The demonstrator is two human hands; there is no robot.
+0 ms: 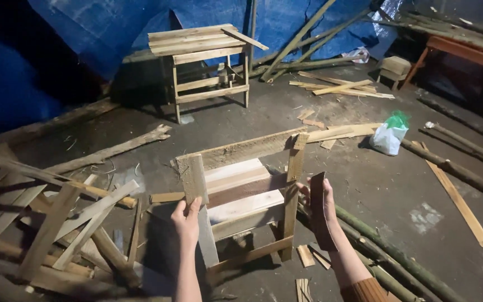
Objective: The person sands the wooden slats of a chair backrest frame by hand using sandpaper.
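Both my hands on a half-built wooden stool on the dirt floor.

My left hand has its grip closed around the near left leg of the unfinished stool, which stands right before me. My right hand grasps a short dark board, held upright just beside the stool's right leg, at about 3 o'clock from the seat slats. A finished stool stands well apart at 12 o'clock. At 2 o'clock a white plastic bag with a green top sits on the floor; I cannot tell what is in it. Loose planks pile up at 9 o'clock.
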